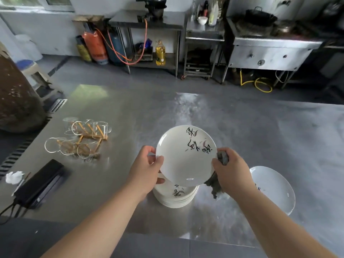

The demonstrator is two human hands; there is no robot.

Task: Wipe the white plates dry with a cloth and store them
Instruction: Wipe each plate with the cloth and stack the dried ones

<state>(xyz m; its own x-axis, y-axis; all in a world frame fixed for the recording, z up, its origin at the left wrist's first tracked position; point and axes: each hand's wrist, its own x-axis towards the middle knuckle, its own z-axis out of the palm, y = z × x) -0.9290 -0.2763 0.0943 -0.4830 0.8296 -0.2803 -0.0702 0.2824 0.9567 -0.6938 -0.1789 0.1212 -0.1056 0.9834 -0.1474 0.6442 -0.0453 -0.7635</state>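
Thumb on the face, fingers curled behind: the left rim of the plate [184, 157] is pinched by the left hand [149, 164]. The cloth [222, 158] is bunched in the curled fingers of the right hand [230, 170] and pressed to the right rim; a tail of it hangs below. The plate is held tilted, face toward the camera, at frame centre, just above the stack [175, 198]. From the cloth fingers the face lies leftward, so the wipe is judged to run that way. A second plate [273, 187] lies apart on the table [130, 108] at lower right, nearer the right hand.
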